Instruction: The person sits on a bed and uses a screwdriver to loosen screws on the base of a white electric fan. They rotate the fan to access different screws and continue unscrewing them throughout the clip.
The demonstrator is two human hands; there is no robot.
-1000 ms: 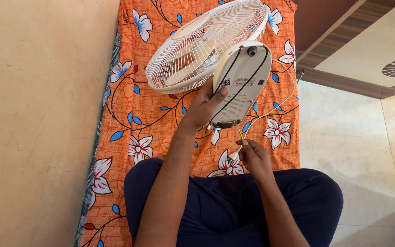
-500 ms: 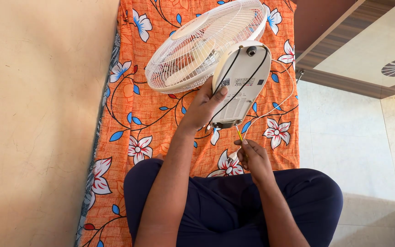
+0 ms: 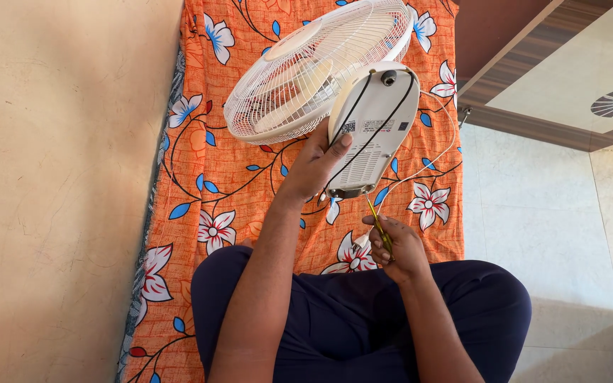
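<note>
Fan base [image 3: 374, 131], white and oval, is tipped up with its underside toward you, lying near the far right edge of the orange flowered sheet [image 3: 207, 191]. Your left hand [image 3: 317, 167] has its fingers curled around the base's left rim, thumb pressed flat on the underside. Your right hand [image 3: 391, 245] is closed around a yellow screwdriver [image 3: 377, 223], whose tip seems to meet the base's lower end, though the contact point is too small to be sure. Two black cords [image 3: 374, 135] run lengthwise over the underside. Beyond the base, the white fan cage [image 3: 299, 71] lies tilted on the sheet. A thin white cable [image 3: 438, 152] loops to the right, near the sheet's edge beside the tiled floor [image 3: 533, 213].
</note>
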